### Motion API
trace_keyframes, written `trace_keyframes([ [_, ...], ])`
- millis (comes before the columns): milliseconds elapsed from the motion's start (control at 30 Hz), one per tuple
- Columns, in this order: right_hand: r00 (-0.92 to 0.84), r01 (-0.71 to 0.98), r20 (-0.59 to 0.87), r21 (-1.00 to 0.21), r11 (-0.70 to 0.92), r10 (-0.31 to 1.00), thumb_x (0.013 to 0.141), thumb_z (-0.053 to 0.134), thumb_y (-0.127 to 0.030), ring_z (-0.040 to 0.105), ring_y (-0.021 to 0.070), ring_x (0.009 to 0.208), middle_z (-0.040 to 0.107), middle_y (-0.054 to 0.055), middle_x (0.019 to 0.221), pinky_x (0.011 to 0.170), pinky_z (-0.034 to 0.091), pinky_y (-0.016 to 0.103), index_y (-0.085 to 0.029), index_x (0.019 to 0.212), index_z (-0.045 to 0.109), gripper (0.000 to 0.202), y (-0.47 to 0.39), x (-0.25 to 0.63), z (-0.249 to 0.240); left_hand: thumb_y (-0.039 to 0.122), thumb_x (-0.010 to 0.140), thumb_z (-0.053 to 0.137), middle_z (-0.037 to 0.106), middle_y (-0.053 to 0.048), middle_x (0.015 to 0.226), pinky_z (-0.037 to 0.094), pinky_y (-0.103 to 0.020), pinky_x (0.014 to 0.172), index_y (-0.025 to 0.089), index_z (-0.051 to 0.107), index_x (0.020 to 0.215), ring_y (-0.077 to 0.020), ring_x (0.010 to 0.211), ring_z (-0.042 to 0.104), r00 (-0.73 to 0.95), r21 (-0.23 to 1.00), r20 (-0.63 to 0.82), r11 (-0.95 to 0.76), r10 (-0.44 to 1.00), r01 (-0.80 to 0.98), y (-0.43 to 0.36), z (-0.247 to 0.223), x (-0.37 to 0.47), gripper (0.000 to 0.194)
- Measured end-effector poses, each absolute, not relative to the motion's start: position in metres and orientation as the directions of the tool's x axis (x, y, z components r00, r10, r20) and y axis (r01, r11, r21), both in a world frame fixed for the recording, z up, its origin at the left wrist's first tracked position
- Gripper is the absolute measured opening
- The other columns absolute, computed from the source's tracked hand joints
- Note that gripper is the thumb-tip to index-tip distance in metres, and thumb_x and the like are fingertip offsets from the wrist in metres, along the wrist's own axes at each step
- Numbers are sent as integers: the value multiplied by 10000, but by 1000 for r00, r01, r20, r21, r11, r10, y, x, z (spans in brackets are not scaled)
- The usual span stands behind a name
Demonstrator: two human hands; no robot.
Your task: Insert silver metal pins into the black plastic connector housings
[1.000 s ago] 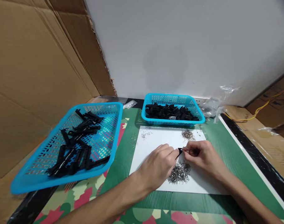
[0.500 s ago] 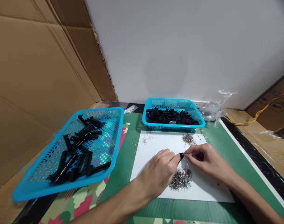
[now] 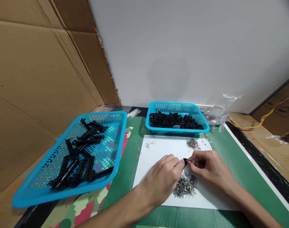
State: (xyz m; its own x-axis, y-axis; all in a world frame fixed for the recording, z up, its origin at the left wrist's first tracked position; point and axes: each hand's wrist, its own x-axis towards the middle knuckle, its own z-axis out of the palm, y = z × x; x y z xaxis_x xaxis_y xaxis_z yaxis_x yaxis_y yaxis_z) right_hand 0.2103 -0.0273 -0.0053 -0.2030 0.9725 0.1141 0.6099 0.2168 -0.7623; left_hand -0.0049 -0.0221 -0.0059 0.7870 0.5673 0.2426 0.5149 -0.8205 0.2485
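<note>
My left hand (image 3: pixel 162 177) is closed around a small black plastic part (image 3: pixel 185 161), and only its end shows past the fingertips. In a pinch, my right hand (image 3: pixel 207 163) holds a thin silvery metal piece (image 3: pixel 191 160), its tip at or very near the black part; whether they touch I cannot tell. Below the fingers, a pile of small metal springs or clips (image 3: pixel 185 186) lies on a white sheet (image 3: pixel 156 155). A smaller pile of fine metal pieces (image 3: pixel 193 144) lies beyond the right hand, on the same sheet.
At the left, a blue basket (image 3: pixel 122 139) holds several long black plastic parts (image 3: pixel 87 152). Behind the sheet stands another blue basket (image 3: pixel 177 131) full of small black parts (image 3: pixel 168 119). Plastic bags (image 3: pixel 215 115) and a yellow cable (image 3: pixel 263 118) lie at the back right.
The view has tilted slightly, so everything sits a little lower in the picture. Both hands keep their grips close together, with only a slight shift of the fingers.
</note>
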Motion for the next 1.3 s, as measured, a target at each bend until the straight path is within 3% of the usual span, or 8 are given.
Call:
trace_keyframes([
  [300, -248, 637, 183, -709, 303, 951, 794, 559, -152, 431, 101, 522, 532, -38, 555, 540, 336, 227, -170, 713, 666, 136, -30, 211, -15, 81, 987, 598, 678, -59, 943, 561, -402, 770, 126, 652, 1147, -256, 862, 624, 768, 253, 264, -811, 583, 528, -22, -9, -4, 175],
  [567, -294, 589, 67, -773, 236, 953, 825, 562, -164, 388, 105, 556, 471, -44, 563, 533, 287, 240, -166, 649, 626, 187, -26, 213, -11, 64, 994, 561, 675, -63, 956, 558, -398, 782, 139, 637, 1129, -250, 870, 620, 786, 223, 253, -824, 564, 521, -23, -9, -7, 172],
  [800, -310, 605, 7, -770, 203, 951, 964, 602, -316, 487, 140, 564, 623, -2, 616, 546, 365, 262, -184, 907, 798, 244, -25, 224, 1, 66, 996, 563, 684, -56, 969, 564, -399, 785, 160, 636, 1098, -251, 887, 640, 773, 257, 203, -795, 601, 550, -23, -7, -6, 156],
  [867, -270, 613, 47, -762, 210, 962, 992, 584, -349, 576, 168, 610, 691, 28, 678, 571, 430, 274, -197, 969, 811, 275, -25, 228, 3, 65, 991, 572, 688, -56, 982, 570, -408, 795, 163, 638, 1105, -255, 893, 645, 771, 259, 199, -791, 605, 555, -23, -7, -7, 164],
  [967, -208, 599, 176, -755, 268, 962, 1028, 534, -353, 722, 229, 836, 794, 93, 948, 720, 551, 324, -219, 1058, 820, 317, -24, 233, 4, 55, 974, 591, 694, -58, 990, 580, -419, 813, 159, 641, 1126, -260, 903, 654, 770, 255, 197, -790, 606, 557, -23, -6, -7, 191],
  [1067, -211, 579, 312, -724, 376, 926, 1032, 554, -346, 743, 251, 974, 785, 102, 1111, 828, 583, 364, -263, 1126, 825, 298, -23, 236, 1, 39, 960, 601, 698, -59, 985, 583, -419, 818, 156, 646, 1137, -259, 901, 661, 770, 244, 201, -792, 606, 560, -22, -6, -7, 217],
  [1200, -96, 549, 410, -738, 392, 907, 976, 673, -348, 752, 247, 941, 788, 86, 1064, 813, 595, 359, -276, 1013, 850, 195, -23, 232, -1, 53, 962, 616, 695, -52, 967, 579, -411, 785, 163, 651, 1135, -258, 888, 660, 772, 241, 214, -798, 598, 552, -22, -6, -6, 208],
  [1300, 20, 420, 327, -860, 288, 945, 926, 734, -385, 757, 233, 787, 796, 76, 883, 719, 612, 340, -226, 864, 823, 193, -25, 223, 0, 56, 940, 655, 693, -48, 946, 575, -403, 759, 161, 654, 1123, -259, 875, 657, 767, 255, 233, -799, 598, 545, -21, -5, -6, 211],
])
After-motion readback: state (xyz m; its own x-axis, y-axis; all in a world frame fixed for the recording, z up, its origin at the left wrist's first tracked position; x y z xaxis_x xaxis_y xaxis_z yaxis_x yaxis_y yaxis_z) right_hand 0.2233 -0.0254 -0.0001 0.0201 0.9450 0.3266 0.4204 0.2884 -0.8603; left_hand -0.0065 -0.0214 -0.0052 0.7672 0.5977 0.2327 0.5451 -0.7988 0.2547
